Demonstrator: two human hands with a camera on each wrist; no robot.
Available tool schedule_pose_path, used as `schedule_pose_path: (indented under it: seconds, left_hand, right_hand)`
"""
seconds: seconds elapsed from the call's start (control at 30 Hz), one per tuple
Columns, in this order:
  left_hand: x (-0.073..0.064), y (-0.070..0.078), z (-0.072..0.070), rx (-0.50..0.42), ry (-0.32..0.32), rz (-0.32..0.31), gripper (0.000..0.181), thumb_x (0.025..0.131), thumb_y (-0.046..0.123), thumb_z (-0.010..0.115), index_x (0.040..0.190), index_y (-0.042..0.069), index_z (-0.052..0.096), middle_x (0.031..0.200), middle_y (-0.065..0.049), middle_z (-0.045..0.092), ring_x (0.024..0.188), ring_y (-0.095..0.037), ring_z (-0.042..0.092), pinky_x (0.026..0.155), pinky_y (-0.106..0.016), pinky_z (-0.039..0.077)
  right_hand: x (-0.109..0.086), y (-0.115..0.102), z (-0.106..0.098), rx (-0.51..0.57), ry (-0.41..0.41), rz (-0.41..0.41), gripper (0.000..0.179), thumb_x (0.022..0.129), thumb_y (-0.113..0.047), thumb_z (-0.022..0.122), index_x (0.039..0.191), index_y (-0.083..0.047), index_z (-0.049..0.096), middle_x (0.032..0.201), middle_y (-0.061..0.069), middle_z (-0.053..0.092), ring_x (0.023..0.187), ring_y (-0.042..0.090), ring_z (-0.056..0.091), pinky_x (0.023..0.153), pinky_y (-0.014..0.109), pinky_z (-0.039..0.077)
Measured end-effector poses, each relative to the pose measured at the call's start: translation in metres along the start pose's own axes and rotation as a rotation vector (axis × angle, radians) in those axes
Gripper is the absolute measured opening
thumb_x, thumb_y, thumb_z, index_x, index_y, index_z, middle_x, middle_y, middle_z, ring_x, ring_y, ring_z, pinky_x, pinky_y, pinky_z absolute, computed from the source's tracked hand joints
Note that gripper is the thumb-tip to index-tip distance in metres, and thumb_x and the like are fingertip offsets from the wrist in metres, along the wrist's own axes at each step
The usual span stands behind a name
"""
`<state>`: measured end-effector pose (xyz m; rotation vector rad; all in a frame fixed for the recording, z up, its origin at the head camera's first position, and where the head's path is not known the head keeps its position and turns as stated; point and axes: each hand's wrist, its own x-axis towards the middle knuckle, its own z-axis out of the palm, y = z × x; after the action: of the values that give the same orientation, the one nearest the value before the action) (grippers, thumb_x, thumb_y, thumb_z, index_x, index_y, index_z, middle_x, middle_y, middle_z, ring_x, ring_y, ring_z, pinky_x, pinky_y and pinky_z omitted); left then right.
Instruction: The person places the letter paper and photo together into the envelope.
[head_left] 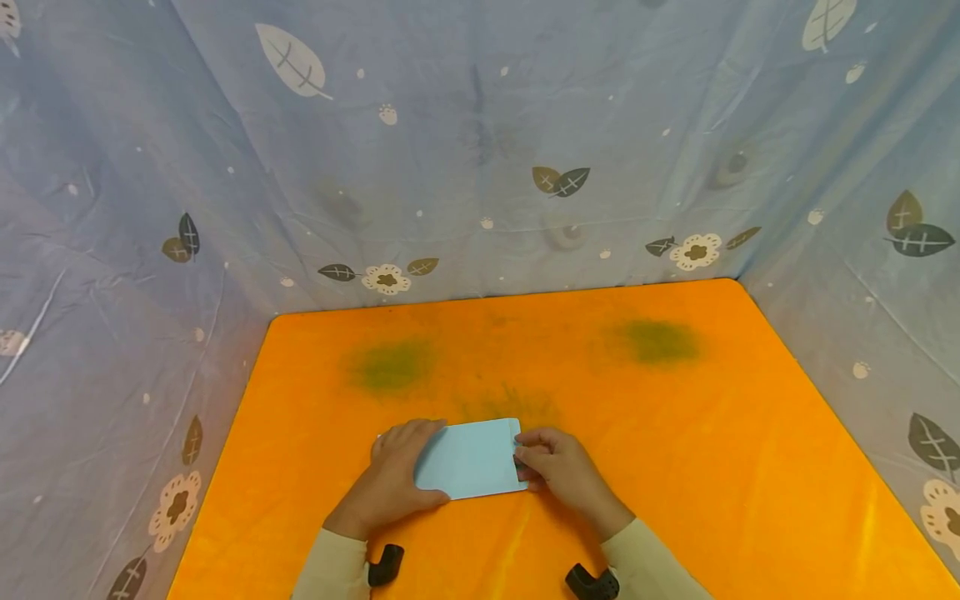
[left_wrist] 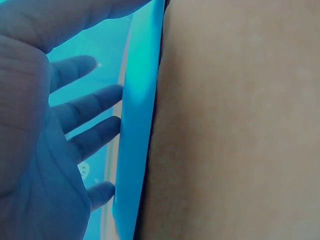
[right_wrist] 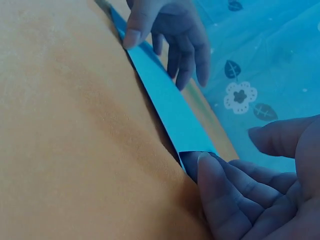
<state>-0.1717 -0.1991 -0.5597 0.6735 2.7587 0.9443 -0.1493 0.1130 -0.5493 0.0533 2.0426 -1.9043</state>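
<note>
A flat, light blue paper envelope (head_left: pixel 468 460) lies on the orange table, its opening at the right end. My left hand (head_left: pixel 401 468) spans its left end, thumb at the near edge and fingers toward the far edge. In the left wrist view the fingers (left_wrist: pixel 95 107) are spread beside the blue paper (left_wrist: pixel 140 100). My right hand (head_left: pixel 564 468) pinches the open right end. In the right wrist view, one fingertip reaches into the dark mouth of the envelope (right_wrist: pixel 170 107) and another finger (right_wrist: pixel 212 185) rests at its lip. The envelope's inside is mostly hidden.
The orange tabletop (head_left: pixel 675 450) carries two greenish smudges near its back. Grey-blue curtains (head_left: pixel 480 150) with leaf and flower prints enclose the back and both sides. Black wrist devices (head_left: pixel 386 565) sit at both cuffs.
</note>
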Motion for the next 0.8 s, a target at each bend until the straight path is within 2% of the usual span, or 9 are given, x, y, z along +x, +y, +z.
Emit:
schedule_pose_path:
  seconds: [0.23, 0.4, 0.57, 0.67, 0.8]
  left_hand:
    - [0.0, -0.001, 0.001, -0.002, 0.0, -0.007, 0.101, 0.08, 0.037, 0.1, 0.165, 0.02, 0.049, 0.161, -0.002, 0.05, 0.147, -0.04, 0.041, 0.115, -0.072, 0.021]
    - [-0.003, -0.001, 0.0, -0.001, -0.003, -0.008, 0.099, 0.08, 0.039, 0.099, 0.164, 0.018, 0.05, 0.161, -0.002, 0.05, 0.147, -0.039, 0.041, 0.116, -0.07, 0.021]
    - [-0.005, -0.001, -0.001, 0.023, 0.001, 0.001, 0.085, 0.088, 0.041, 0.093, 0.16, 0.017, 0.055, 0.157, -0.001, 0.052, 0.146, -0.037, 0.042, 0.118, -0.064, 0.02]
    - [-0.003, 0.0, -0.002, 0.038, 0.016, 0.013, 0.07, 0.095, 0.038, 0.087, 0.155, 0.016, 0.06, 0.154, -0.001, 0.054, 0.144, -0.035, 0.044, 0.118, -0.063, 0.021]
    - [0.005, 0.003, -0.004, 0.078, 0.035, 0.05, 0.058, 0.099, 0.033, 0.084, 0.151, 0.015, 0.065, 0.151, -0.003, 0.057, 0.141, -0.034, 0.048, 0.116, -0.064, 0.026]
  right_hand:
    - [0.001, -0.002, 0.001, -0.003, -0.016, 0.01, 0.045, 0.112, -0.022, 0.066, 0.145, 0.007, 0.06, 0.107, 0.014, 0.073, 0.09, 0.033, 0.073, 0.079, 0.043, 0.063]
    - [-0.002, 0.001, -0.002, 0.014, -0.024, 0.007, 0.045, 0.112, -0.022, 0.065, 0.146, 0.007, 0.059, 0.113, 0.015, 0.075, 0.095, 0.035, 0.074, 0.082, 0.044, 0.062]
    - [-0.005, 0.006, -0.012, 0.033, 0.027, -0.019, 0.042, 0.112, -0.021, 0.065, 0.143, 0.007, 0.06, 0.118, 0.017, 0.075, 0.1, 0.036, 0.074, 0.084, 0.041, 0.062]
    - [-0.005, 0.005, -0.021, -0.037, 0.103, -0.065, 0.037, 0.112, -0.02, 0.065, 0.14, 0.005, 0.064, 0.118, 0.015, 0.075, 0.103, 0.032, 0.073, 0.084, 0.037, 0.06]
    - [-0.006, -0.002, -0.036, -0.261, 0.217, -0.144, 0.034, 0.112, -0.023, 0.066, 0.14, -0.003, 0.068, 0.117, 0.009, 0.075, 0.101, 0.026, 0.071, 0.084, 0.038, 0.059]
